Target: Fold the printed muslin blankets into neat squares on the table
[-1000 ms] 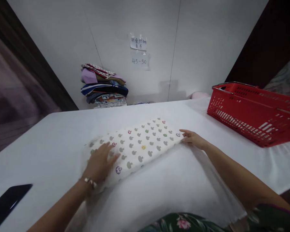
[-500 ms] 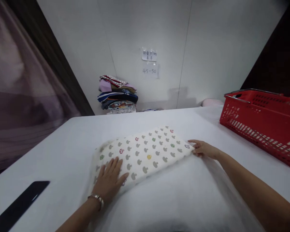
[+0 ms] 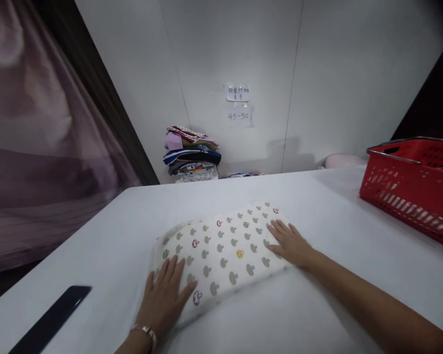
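Note:
A folded white cloth (image 3: pixel 221 250) printed with small grey and coloured mushroom shapes lies on the white table (image 3: pixel 328 216). My left hand (image 3: pixel 166 297) rests flat on its near left corner, fingers spread. A bracelet shows at that wrist. My right hand (image 3: pixel 288 243) lies flat on the cloth's right end, fingers stretched out. Neither hand grips anything.
A red plastic basket (image 3: pixel 413 189) with a metal handle stands at the right. A stack of folded cloths (image 3: pixel 192 155) sits against the white wall, under a paper label (image 3: pixel 238 93). A dark flat object (image 3: pixel 49 319) lies at the table's near left. A purple curtain hangs at left.
My right hand moved from the cloth's right edge onto its top, now flat. My left hand slid a little toward me. The view shifted left.

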Motion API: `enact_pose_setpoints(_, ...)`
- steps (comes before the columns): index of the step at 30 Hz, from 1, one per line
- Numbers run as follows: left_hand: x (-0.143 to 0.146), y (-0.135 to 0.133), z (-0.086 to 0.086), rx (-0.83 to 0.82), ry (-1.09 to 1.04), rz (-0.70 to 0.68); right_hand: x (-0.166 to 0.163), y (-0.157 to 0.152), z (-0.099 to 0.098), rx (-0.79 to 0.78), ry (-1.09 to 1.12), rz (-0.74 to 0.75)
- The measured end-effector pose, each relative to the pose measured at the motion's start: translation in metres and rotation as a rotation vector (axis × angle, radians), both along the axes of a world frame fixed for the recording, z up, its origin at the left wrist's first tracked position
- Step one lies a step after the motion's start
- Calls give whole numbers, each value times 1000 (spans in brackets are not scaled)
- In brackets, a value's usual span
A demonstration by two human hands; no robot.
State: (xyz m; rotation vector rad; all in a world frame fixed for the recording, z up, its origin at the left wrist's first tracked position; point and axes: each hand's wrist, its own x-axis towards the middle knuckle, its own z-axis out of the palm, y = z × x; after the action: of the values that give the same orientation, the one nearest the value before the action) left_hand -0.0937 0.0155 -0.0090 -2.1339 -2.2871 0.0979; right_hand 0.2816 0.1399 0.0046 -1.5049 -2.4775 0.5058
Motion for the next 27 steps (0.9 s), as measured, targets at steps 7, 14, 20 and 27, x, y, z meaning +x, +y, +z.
enact_pose_setpoints(7, -10, 3, 10, -57, -65, 6, 6, 4, -15, -71, -54, -23)
enact_pose_setpoints(14, -18, 62, 34, 29, 15, 2, -30, 67, 8, 141, -64, -59)
enact_pose_setpoints(20, -28, 83, 5, 17, -84, 138, -31, 97, -27, 35, -58, -110)
enact_pose_setpoints(27, -40, 93, 18, 116, -187, 222, -17, 114, -13, -155, 303, -340)
